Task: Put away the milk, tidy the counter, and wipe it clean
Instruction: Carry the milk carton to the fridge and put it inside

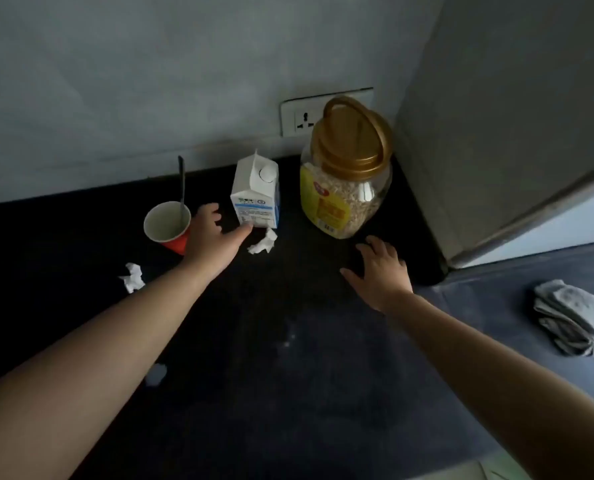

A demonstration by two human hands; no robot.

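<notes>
Near me: pale smear on dark counter, wipe not started. My right hand hovers, fingers spread, holding nothing. My left hand reaches further — fingers apart, thumb tip touching milk carton, no grip yet. Carton upright between cup and oat jar, near wall. Step: milk pickup — I judge next is closing around carton body.

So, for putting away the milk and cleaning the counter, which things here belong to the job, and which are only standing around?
Belong to the job:
white and blue milk carton
crumpled white tissues
red paper cup with spoon
folded grey cloth
dark counter
left hand, reaching for the carton

Just there:
clear oat jar with gold lid
white wall socket
</notes>
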